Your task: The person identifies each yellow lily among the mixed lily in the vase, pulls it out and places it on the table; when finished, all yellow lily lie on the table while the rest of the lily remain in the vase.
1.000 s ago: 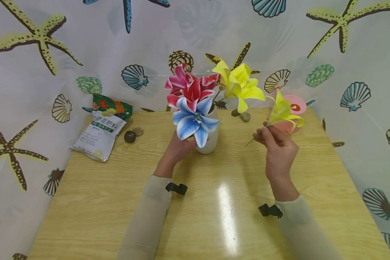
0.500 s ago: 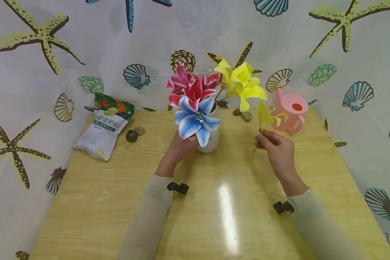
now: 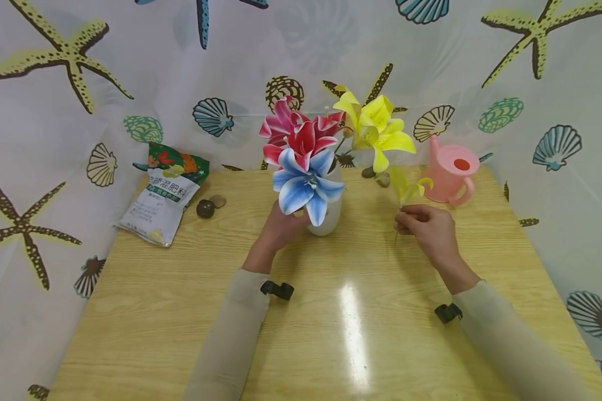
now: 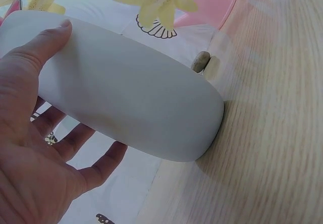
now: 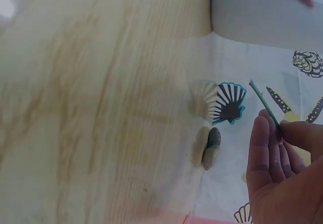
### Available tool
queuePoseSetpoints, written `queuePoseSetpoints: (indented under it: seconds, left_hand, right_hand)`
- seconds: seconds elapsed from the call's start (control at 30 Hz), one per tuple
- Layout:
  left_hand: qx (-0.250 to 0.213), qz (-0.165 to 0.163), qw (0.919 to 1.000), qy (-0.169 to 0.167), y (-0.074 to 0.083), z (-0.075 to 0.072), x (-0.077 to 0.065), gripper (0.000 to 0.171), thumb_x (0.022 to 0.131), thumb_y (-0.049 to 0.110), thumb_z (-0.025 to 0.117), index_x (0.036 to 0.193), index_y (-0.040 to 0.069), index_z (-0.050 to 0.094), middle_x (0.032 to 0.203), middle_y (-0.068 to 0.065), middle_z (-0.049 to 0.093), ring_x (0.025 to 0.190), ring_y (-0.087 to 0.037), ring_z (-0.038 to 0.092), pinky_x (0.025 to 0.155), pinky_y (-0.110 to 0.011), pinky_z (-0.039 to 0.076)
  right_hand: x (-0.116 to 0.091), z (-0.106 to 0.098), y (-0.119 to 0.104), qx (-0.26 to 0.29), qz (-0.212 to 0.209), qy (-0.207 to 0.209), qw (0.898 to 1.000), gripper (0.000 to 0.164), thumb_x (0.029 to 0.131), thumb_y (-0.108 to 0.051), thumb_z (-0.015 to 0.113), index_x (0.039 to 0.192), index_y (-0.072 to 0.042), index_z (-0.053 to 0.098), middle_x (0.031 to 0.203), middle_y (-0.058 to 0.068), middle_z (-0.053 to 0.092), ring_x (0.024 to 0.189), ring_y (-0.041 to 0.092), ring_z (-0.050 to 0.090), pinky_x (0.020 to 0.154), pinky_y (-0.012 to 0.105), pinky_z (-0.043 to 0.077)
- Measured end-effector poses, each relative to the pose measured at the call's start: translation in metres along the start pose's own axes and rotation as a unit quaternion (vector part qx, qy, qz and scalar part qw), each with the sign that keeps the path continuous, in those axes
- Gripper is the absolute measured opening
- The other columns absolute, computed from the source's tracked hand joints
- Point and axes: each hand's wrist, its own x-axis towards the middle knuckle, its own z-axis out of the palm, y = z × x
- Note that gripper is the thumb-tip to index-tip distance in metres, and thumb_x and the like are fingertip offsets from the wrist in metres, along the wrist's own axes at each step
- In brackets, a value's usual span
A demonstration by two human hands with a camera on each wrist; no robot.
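My left hand (image 3: 283,229) grips a white vase (image 3: 329,217) that stands on the wooden table. In the left wrist view the thumb lies along the near side of the vase (image 4: 136,93), with the fingers round the other side. Pink-red lilies (image 3: 303,136), a blue lily (image 3: 308,186) and yellow lilies (image 3: 381,131) spread above its mouth. To the right of the vase, my right hand (image 3: 433,231) pinches a single yellow lily (image 3: 403,186) by its stem, bloom up. The green stem (image 5: 266,104) pokes out past thumb and fingertips in the right wrist view.
A pink watering can (image 3: 446,181) stands at the back right. Small stones (image 3: 383,179) lie behind the right hand. On the left are a fertilizer bag (image 3: 160,203) and a dark round stone (image 3: 205,209). A patterned cloth hangs behind the table.
The yellow lily in my right hand has swung left and more upright, uncovering the watering can. My right wrist has shifted right. My left hand keeps its hold on the vase.
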Motion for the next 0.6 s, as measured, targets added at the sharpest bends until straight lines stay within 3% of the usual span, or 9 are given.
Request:
queuePoseSetpoints:
  seconds: [0.13, 0.37, 0.6]
  left_hand:
    - [0.006, -0.001, 1.0000, 0.001, -0.001, 0.000, 0.000, 0.076, 0.102, 0.022, 0.083, 0.166, 0.017, 0.043, 0.165, -0.009, 0.057, 0.154, -0.034, 0.055, 0.131, -0.061, 0.044]
    - [0.014, -0.005, 0.9999, 0.001, -0.002, 0.000, -0.001, 0.077, 0.101, 0.022, 0.084, 0.165, 0.015, 0.042, 0.165, -0.010, 0.057, 0.154, -0.035, 0.056, 0.131, -0.060, 0.046]
    - [0.011, -0.003, 0.9999, 0.003, -0.003, 0.000, -0.001, 0.075, 0.101, 0.021, 0.083, 0.164, 0.014, 0.043, 0.164, -0.011, 0.057, 0.154, -0.035, 0.056, 0.131, -0.060, 0.045]
  right_hand:
    - [0.004, -0.001, 0.005, -0.025, 0.012, -0.011, 1.000, 0.041, 0.106, -0.013, 0.078, 0.134, 0.017, 0.070, 0.092, -0.006, 0.084, 0.079, 0.002, 0.081, 0.078, 0.025, 0.069]
    - [0.008, -0.003, 0.010, -0.085, 0.030, -0.016, 0.996, 0.033, 0.107, -0.016, 0.078, 0.127, 0.010, 0.076, 0.110, 0.024, 0.084, 0.081, 0.007, 0.083, 0.079, 0.029, 0.070]
    - [0.009, -0.001, 0.014, -0.112, 0.033, -0.025, 0.993, 0.032, 0.106, -0.017, 0.078, 0.126, 0.008, 0.077, 0.113, 0.029, 0.083, 0.083, 0.007, 0.083, 0.080, 0.027, 0.070]
